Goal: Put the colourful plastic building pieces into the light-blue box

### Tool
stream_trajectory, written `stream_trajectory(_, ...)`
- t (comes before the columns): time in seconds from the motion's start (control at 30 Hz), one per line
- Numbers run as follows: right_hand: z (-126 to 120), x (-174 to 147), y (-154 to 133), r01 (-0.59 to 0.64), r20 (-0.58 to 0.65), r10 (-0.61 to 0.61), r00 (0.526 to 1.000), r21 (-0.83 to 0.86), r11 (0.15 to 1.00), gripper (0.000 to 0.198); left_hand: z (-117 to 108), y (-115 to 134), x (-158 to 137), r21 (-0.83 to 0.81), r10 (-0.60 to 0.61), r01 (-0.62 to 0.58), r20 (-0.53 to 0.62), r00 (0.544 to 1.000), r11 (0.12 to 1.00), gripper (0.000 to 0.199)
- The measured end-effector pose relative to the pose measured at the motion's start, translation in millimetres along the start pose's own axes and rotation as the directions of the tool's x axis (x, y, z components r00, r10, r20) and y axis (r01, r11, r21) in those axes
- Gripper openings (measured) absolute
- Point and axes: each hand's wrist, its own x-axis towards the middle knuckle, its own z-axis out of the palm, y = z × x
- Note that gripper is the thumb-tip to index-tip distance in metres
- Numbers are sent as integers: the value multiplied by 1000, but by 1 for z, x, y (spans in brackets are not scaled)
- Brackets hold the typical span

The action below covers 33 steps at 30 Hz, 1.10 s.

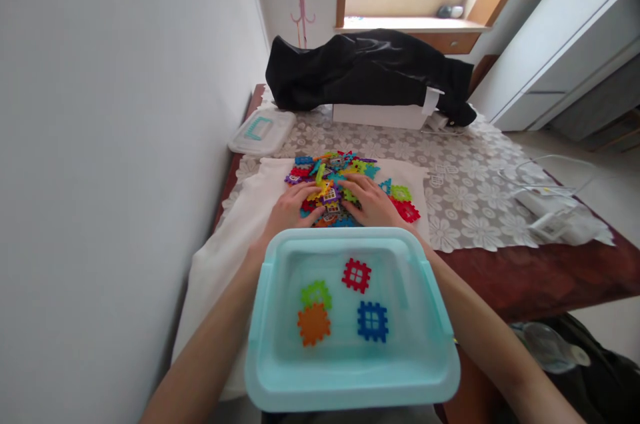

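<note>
A pile of colourful plastic building pieces (332,195), toothed along their edges, lies on a white cloth. My left hand (293,209) rests at the pile's left side, thumb and fingers apart, its fingertips against a yellow piece (320,192). Over the right side of the pile is my right hand (374,203), fingers spread and touching pieces. Neither hand has a piece clearly gripped. Between my forearms stands a light teal plastic bin (353,399). Inside it lie a red window square (357,275), a blue window square (373,322), an orange piece (314,325) and a green piece (317,293).
A translucent lid (263,133) lies at the back left by the wall (125,111). Black fabric (370,71) covers a white box (377,115) at the back. Plastic-wrapped items (555,214) sit at the right on the lace tablecloth (470,211).
</note>
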Motion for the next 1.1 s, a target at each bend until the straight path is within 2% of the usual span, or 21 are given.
stream_trajectory(0.2,-10,-2,0,-44,-25,44,999,6,999,39,1,6,-2,15,5,-5,-44,999,1000,30)
stream_trajectory(0.37,-11,-3,3,-41,-89,46,995,59,997,23,-2,11,-5,15,42,-42,22,999,999,31)
stream_trajectory(0.47,-8,-4,4,-36,-93,45,995,96,995,21,-5,15,-5,54,32,-35,59,998,998,39)
stream_trajectory(0.57,-4,-4,4,-5,-116,21,993,136,991,23,-6,19,-4,86,44,-53,106,993,995,58)
stream_trajectory(0.63,-2,-5,4,11,-109,5,994,152,988,22,-4,19,-3,104,36,-49,122,992,993,60)
stream_trajectory(0.83,2,-7,3,15,-107,6,994,191,981,23,2,15,-6,99,-81,79,22,996,992,42)
stream_trajectory(0.97,2,-7,6,-20,-103,38,994,171,985,30,-1,13,-8,15,-142,143,-44,989,990,44)
stream_trajectory(1.1,3,-4,10,40,-144,-19,989,143,989,29,-5,17,-9,-64,-150,144,-91,985,987,52)
